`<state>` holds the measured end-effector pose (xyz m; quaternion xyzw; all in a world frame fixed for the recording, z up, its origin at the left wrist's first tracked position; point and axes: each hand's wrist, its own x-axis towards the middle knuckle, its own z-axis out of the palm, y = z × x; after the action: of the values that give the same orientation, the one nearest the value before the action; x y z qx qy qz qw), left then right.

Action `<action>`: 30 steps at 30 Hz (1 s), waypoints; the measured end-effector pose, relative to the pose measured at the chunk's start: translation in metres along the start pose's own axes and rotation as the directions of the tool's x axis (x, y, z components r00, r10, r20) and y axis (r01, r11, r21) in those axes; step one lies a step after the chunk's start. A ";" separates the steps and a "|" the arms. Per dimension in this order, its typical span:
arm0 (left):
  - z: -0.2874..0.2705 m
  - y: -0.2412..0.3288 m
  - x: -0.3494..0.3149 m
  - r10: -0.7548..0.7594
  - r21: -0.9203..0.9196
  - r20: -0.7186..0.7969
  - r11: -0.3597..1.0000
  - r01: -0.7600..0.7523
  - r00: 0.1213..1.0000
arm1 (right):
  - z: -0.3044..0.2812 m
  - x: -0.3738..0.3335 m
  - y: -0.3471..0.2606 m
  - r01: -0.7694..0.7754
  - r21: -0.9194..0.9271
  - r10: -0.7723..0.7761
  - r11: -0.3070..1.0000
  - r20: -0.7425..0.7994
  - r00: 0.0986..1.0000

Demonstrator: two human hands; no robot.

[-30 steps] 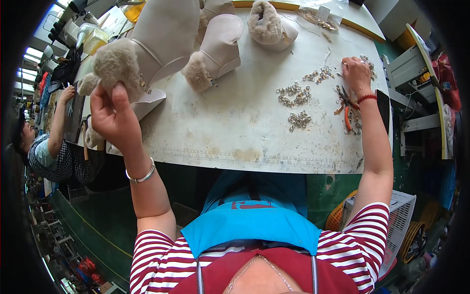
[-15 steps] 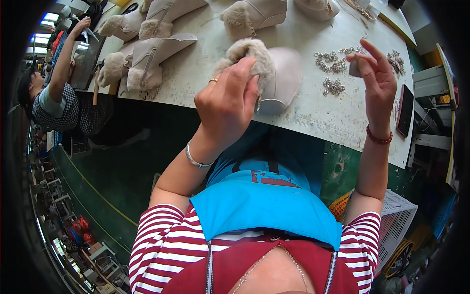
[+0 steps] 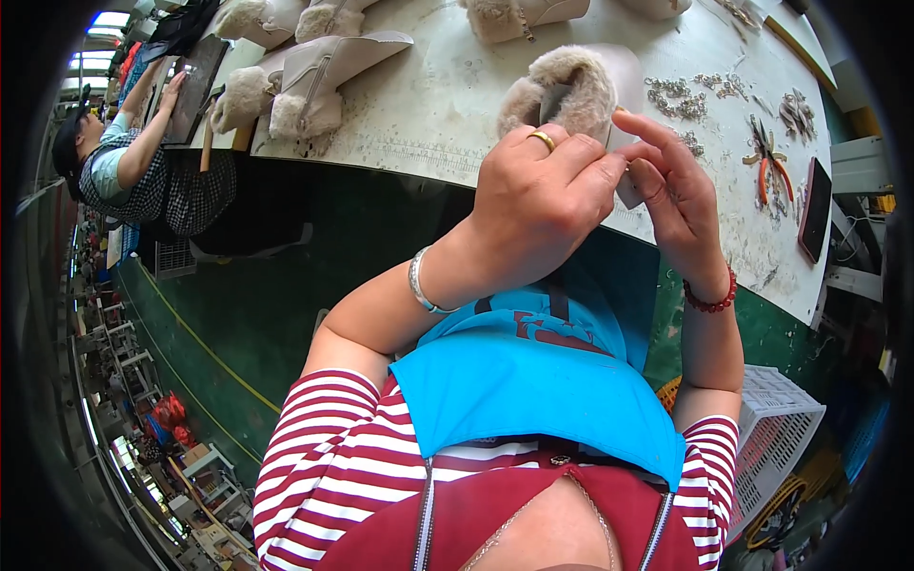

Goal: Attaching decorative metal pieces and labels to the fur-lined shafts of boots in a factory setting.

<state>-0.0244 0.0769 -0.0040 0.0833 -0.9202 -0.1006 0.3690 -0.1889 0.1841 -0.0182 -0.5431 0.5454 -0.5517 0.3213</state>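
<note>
Left hand (image 3: 552,195) at fur cuff (image 3: 592,97) of boot (image 3: 625,74), grip closure hidden, cannot tell; right hand (image 3: 681,205) pinches small grey piece (image 3: 629,194). Loose pinch could drop it.

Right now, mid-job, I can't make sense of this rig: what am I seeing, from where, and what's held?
No machine here: a person works bare-handed. The left one of two fisheye cameras on their head looks down, so straight edges bend. The left hand is at the fur cuff of a pale boot; the right hand is close beside it, near a small grey piece. What each grips is hidden. On the white worktable lie more fur-trimmed boots, silvery metal fittings, orange-handled pliers and a phone.
</note>
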 end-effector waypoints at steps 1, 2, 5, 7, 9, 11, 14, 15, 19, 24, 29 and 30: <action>0.001 0.001 0.000 -0.030 -0.006 -0.021 1.000 0.030 0.999 | 0.000 0.000 0.000 -0.015 -0.052 0.017 0.999 0.028 0.999; 0.002 0.002 0.000 -0.060 -0.013 -0.043 0.998 0.060 0.997 | 0.002 0.000 0.000 -0.018 -0.050 0.019 0.999 0.024 1.000; -0.002 -0.001 0.005 -0.018 0.053 0.052 0.998 0.015 0.999 | 0.007 0.000 0.000 0.160 -0.148 -0.164 0.976 -0.011 0.986; -0.001 -0.003 0.004 -0.006 0.054 0.054 0.999 0.003 0.999 | 0.006 -0.001 -0.001 0.156 -0.177 -0.157 0.972 0.006 0.988; -0.003 -0.003 0.003 0.007 0.055 0.057 0.998 -0.010 0.998 | 0.007 -0.003 -0.002 0.121 -0.125 -0.120 0.985 0.019 0.993; -0.005 -0.001 0.004 -0.008 0.041 0.087 0.999 0.005 0.996 | 0.007 -0.005 -0.001 0.085 -0.073 -0.083 0.994 0.031 0.996; 0.001 -0.006 0.003 0.049 0.003 0.028 0.999 -0.049 0.998 | 0.005 -0.006 0.004 0.153 -0.088 -0.151 0.984 0.031 0.988; 0.001 -0.008 0.003 0.050 0.004 0.033 0.999 -0.050 0.998 | 0.003 -0.007 0.004 0.131 -0.090 -0.128 0.987 0.044 0.991; 0.001 -0.013 -0.003 0.115 0.037 -0.020 0.993 -0.114 0.993 | -0.004 -0.008 0.009 0.146 -0.105 -0.139 0.984 0.076 0.987; 0.010 -0.019 -0.009 0.115 -0.012 -0.097 0.993 -0.116 0.989 | -0.001 -0.009 0.018 0.160 -0.144 -0.160 0.977 0.014 0.987; 0.007 -0.011 -0.006 -0.080 -0.161 0.030 0.983 0.084 0.996 | -0.002 -0.005 0.018 0.230 -0.351 -0.249 0.908 -0.011 0.968; 0.007 -0.011 -0.006 -0.079 -0.160 0.030 0.984 0.083 0.996 | 0.000 -0.004 0.019 0.250 -0.358 -0.280 0.900 -0.034 0.959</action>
<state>-0.0244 0.0689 -0.0157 0.0894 -0.9092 -0.1907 0.3592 -0.1925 0.1842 -0.0376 -0.6370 0.5688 -0.5068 0.1179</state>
